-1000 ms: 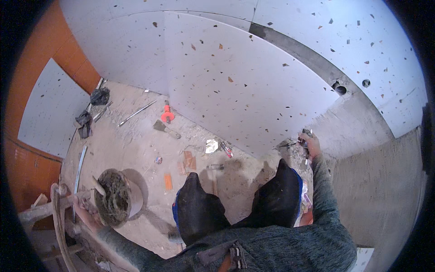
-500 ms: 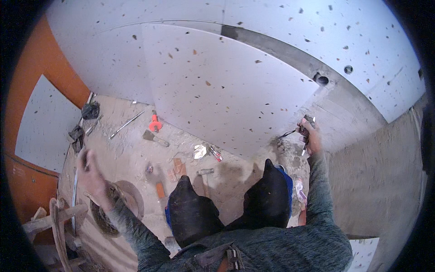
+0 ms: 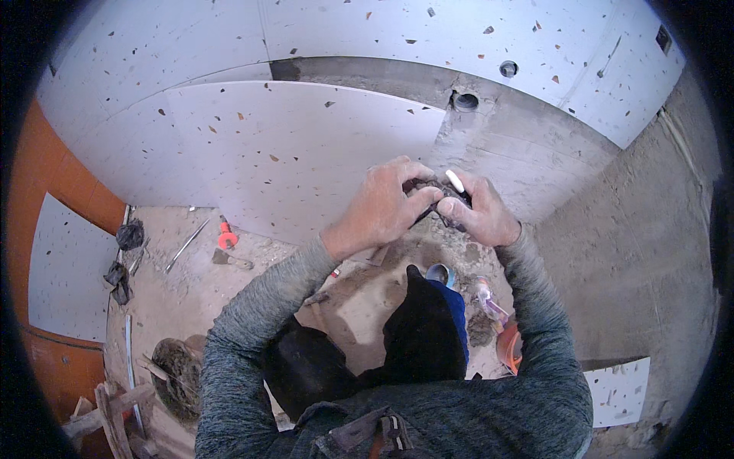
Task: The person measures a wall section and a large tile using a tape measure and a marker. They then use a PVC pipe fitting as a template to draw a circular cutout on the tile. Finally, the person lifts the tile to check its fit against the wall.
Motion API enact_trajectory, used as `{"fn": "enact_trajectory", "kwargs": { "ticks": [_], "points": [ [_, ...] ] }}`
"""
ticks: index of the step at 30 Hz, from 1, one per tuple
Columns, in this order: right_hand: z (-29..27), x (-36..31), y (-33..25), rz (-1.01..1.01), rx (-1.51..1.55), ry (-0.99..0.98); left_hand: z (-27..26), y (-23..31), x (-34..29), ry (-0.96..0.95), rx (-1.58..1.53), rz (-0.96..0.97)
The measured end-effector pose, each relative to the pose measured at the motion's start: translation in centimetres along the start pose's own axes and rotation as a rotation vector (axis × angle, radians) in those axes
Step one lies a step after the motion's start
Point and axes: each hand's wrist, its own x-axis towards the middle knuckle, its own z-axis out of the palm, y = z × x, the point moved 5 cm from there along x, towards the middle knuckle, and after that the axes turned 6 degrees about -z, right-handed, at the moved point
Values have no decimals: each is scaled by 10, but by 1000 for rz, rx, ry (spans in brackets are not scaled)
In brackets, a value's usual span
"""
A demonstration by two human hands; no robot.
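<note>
In front of the speckled wall panel (image 3: 267, 145), my two hands are together on a dark, crumpled, dirty bundle (image 3: 430, 186) whose kind I cannot make out. My left hand (image 3: 380, 205) grips its left side with fingers curled over the top and thumb pressed on the front. From the right, my right hand (image 3: 487, 212) pinches it with the thumb forward. A white, round-ended stick (image 3: 455, 181) pokes up beside the right fingers. The lower part of the bundle is partly hidden behind my thumbs.
On the floor at left lie a chisel with a red guard (image 3: 227, 239), a scraper (image 3: 232, 260) and a metal rod (image 3: 186, 245). Wooden pieces (image 3: 115, 411) stand by a dirty basin (image 3: 174, 376). An orange container (image 3: 508, 348) is near my right knee. The wall has a pipe opening (image 3: 464, 101).
My left hand has come from far left, where it was raised and empty, to the bundle. My right hand has brought the bundle inward and to the left. The view has shifted right.
</note>
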Motion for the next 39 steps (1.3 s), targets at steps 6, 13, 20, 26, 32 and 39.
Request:
{"fn": "enact_trajectory", "kwargs": {
  "ticks": [6,13,20,26,32,39],
  "points": [
    [-28,-5,-13,66,-198,-75,6,8,25,-166,-47,-128],
    [-130,-33,53,284,-463,229,-87,31,67,161,390,427],
    [-232,-70,95,349,-697,572,-195,-5,108,310,962,188],
    [-236,-88,121,455,-808,524,-202,-39,110,206,852,-159],
    [-229,-76,141,425,-739,442,-190,-55,91,259,736,-180],
    [-230,-68,154,416,-885,372,-182,-74,70,383,596,-70]
  ]
}}
